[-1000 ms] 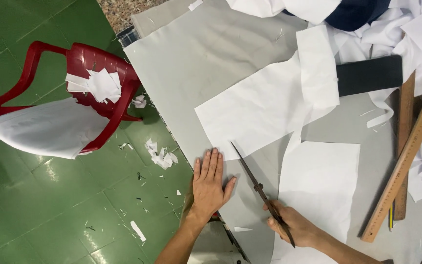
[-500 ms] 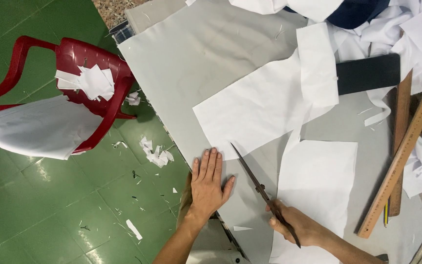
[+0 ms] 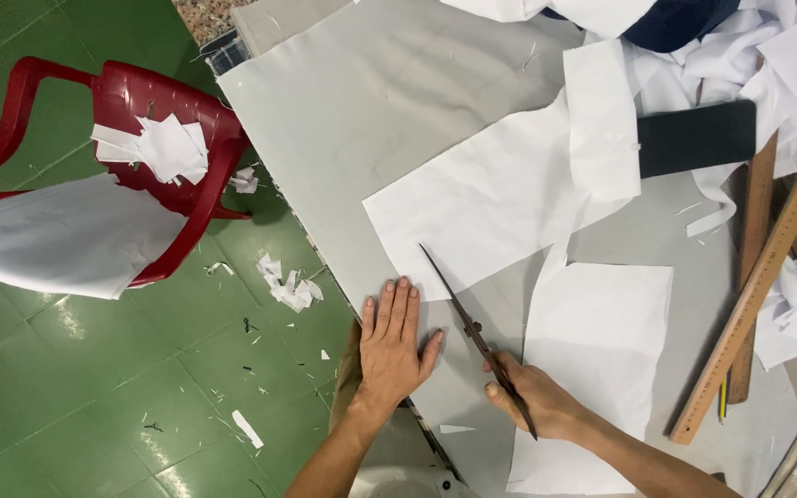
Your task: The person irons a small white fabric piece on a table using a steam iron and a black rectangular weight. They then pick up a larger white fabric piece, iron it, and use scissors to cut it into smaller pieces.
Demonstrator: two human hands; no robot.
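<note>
Two hands: left (image 3: pixel 393 346) near table edge (image 3: pixel 325 267), right (image 3: pixel 532 401) gripping scissors (image 3: pixel 463 314).

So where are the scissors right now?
In the head view, the scissors are low in the middle, gripped by the right hand, blades pointing up over the grey cloth, just right of the flat left hand.

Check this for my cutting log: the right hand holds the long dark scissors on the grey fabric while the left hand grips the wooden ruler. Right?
Not quite. In the head view, the left hand lies flat on the grey fabric, not on the long wooden ruler, which lies untouched at the right. The right hand does hold the long dark scissors.
</note>
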